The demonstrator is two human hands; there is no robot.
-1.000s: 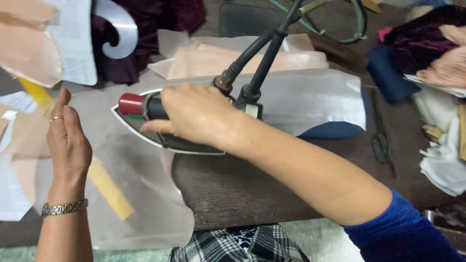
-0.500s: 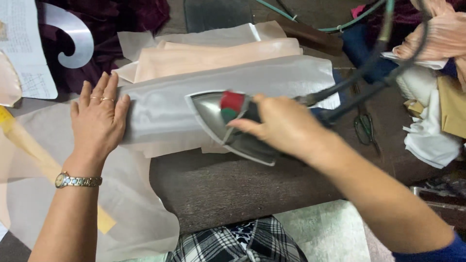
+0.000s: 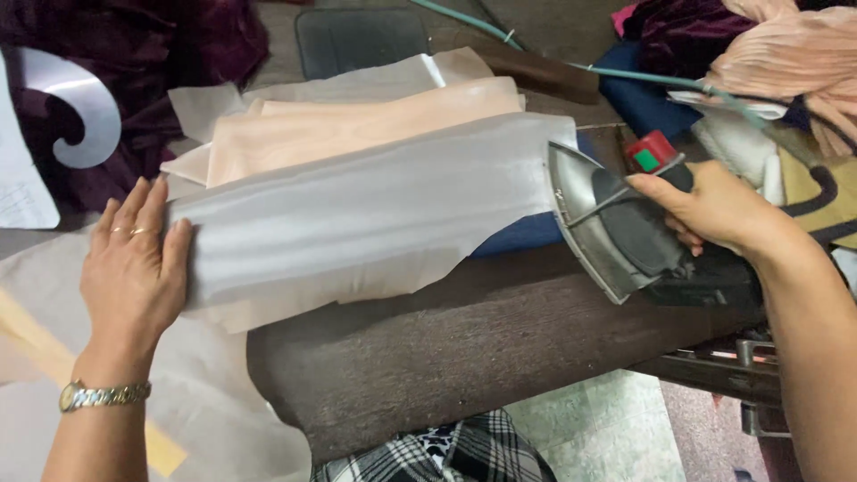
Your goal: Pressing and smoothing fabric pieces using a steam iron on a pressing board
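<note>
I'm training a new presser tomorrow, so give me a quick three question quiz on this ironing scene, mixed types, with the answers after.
1. True or false: the left hand lies flat on the end of the pale grey fabric.
2. Which hand grips the iron? A) left B) right C) both
3. Fill in: under the grey fabric lies a folded ____-coloured cloth.

Key:
1. True; the palm presses the fabric's left end.
2. B; the right hand is wrapped around the handle, with the iron tilted off the fabric's right end.
3. Peach.
</note>
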